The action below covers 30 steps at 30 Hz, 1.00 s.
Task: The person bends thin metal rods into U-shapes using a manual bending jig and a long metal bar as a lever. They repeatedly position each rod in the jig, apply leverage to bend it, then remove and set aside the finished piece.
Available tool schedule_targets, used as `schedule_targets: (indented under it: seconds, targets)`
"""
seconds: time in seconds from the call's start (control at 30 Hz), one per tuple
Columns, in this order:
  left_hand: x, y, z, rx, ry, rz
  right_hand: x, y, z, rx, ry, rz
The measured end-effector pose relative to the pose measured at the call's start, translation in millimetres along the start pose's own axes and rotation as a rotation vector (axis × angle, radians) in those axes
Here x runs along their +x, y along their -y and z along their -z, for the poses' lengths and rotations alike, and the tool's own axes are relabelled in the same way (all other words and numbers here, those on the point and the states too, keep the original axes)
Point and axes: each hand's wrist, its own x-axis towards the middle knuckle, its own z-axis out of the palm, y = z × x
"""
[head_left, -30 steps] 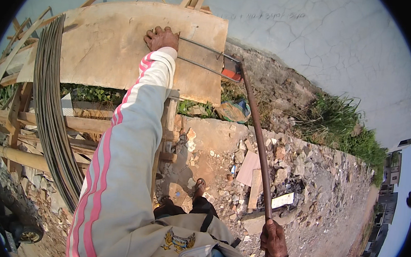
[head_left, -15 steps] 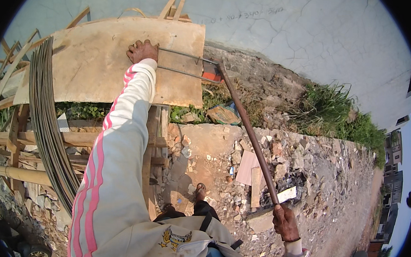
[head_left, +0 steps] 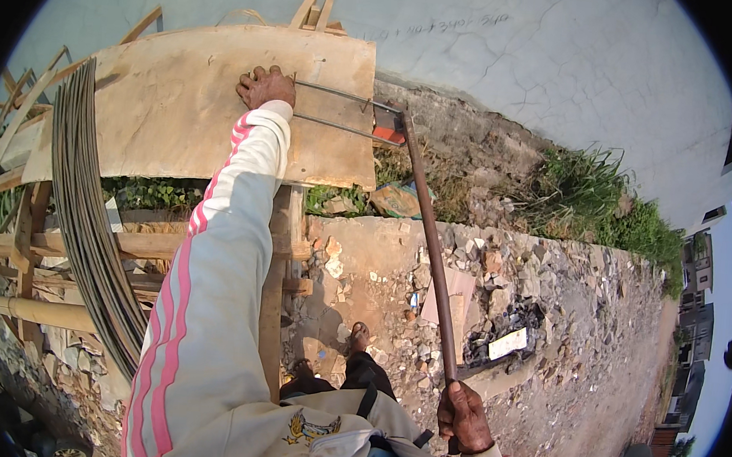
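Brown metal pipe (head_left: 427, 233) in the right hand (head_left: 465, 417): fingers wrapped round it near its lower end. Left hand (head_left: 267, 88) rests on the pale wooden board (head_left: 185, 120), fingers bent and a little parted; cannot tell whether it also pins the upper rod (head_left: 334, 92), whose near end meets it. Lower rod (head_left: 331, 124) runs roughly parallel; whether the two are one bent piece is unclear. Both reach to the board's right edge, near the pipe's far end and an orange-red block (head_left: 388, 134).

Handling, by my judgement: low grip suits leverage; a steady pull beats a jerk. Keep the pipe's far end seated, the left hand's weight down so nothing creeps, and fingertips clear of the rod end.

Against half a second ago: right hand sits further left, nearer the body. Pipe stands steeper and crosses the pink panel (head_left: 458, 283) on the rubble, where it ran by the panel's right side. Left hand keeps its place on the board. Farther left, the bundle of long rods (head_left: 88, 155) drapes over the board's end, unchanged.
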Motion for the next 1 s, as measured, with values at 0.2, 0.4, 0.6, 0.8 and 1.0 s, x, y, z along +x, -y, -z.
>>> schedule_targets:
  seconds: [0.2,0.4,0.6,0.8,1.0]
  targets:
    - [4.3,5.2,-3.7,0.044,0.077,-0.04,4.8,-28.0,-63.7,0.172,0.065,-0.051]
    - [4.0,16.1,-7.5,0.093,0.046,-0.163,21.0,-54.7,-97.6,0.272,0.114,0.026]
    - [5.1,42.9,-16.9,0.143,-0.001,-0.222,30.1,-47.7,-19.3,-0.053,0.126,0.228]
    - [-2.1,80.8,-28.1,-0.1,-0.069,-0.275,31.2,-33.2,36.2,-0.051,0.081,0.345]
    - [-19.8,81.9,-11.1,-0.196,-0.22,-0.264,87.0,-2.3,81.3,0.02,0.103,0.578]
